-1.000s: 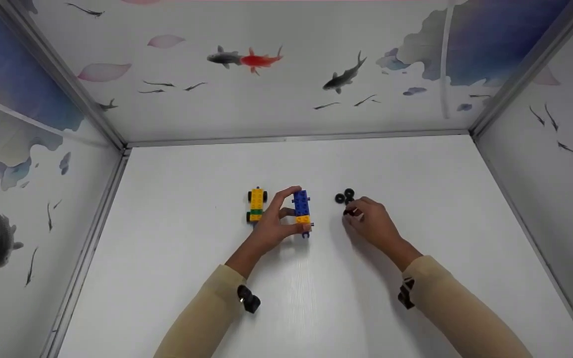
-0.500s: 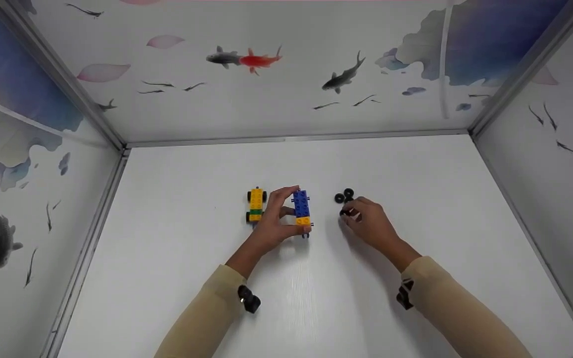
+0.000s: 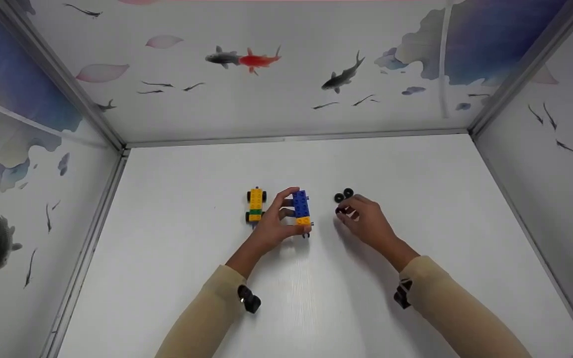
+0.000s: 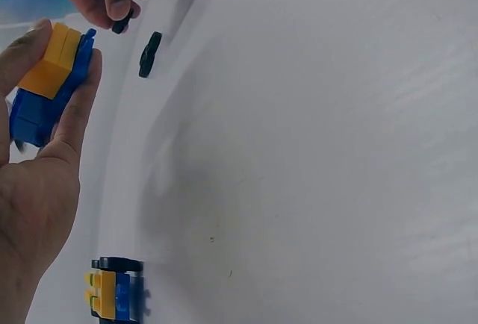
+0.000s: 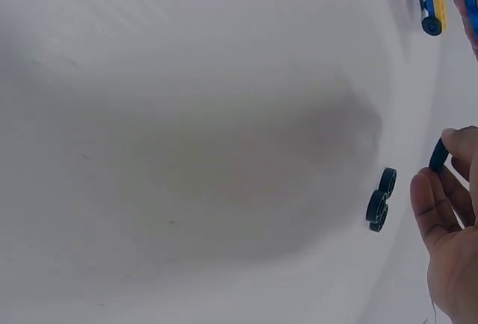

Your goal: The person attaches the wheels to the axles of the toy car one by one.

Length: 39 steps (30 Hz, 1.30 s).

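Note:
My left hand (image 3: 271,226) grips a toy car body (image 3: 301,203) of blue and yellow building blocks, thumb at its near end and fingers at the far end. Small axle pins stick out of its side, and no wheels show on them. Between thumb and fingertips, my right hand (image 3: 371,219) pinches a black toy wheel (image 5: 438,154), held off the table. Just beyond that hand lie loose black wheels (image 3: 339,198); the right wrist view shows three close together, one partly hidden. To the left of my left hand stands a yellow, green and blue block car (image 3: 255,200) with black wheels.
The white table (image 3: 182,248) is bounded by a back panel (image 3: 286,99) and side panels printed with fish and petals. Metal strips run along the table's edges. Each sleeve carries a small black camera at the wrist.
My right hand has drawn slightly left with its wheel, away from the loose wheels and toward the car body. The left hand keeps its grip and has barely moved.

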### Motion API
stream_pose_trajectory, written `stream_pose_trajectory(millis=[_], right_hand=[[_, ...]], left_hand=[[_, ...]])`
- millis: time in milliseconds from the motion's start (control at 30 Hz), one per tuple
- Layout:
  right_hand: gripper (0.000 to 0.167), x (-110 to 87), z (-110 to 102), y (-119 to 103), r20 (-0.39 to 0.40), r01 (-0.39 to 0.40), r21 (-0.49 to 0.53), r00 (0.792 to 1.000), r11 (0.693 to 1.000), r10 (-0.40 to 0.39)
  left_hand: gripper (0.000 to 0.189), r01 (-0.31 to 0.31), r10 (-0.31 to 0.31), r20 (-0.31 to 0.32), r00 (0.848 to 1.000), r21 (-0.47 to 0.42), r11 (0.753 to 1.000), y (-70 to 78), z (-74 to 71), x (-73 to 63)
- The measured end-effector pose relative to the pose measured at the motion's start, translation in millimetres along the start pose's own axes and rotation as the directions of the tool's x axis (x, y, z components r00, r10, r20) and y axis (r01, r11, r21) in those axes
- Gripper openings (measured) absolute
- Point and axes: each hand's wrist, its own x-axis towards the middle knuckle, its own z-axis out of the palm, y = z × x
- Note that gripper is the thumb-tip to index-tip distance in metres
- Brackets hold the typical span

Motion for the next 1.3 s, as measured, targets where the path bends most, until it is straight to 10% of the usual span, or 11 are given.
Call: stream_pose_trajectory(millis=[1300], right_hand=[[0.031,23.8,9,-45,0.005,0.016,0.221,1.000,0.975,-0.017]], left_hand=[[0.103,0.005,-0.002,0.041,0.999,-0.060,0.998,0.6,1.6,-0.5]])
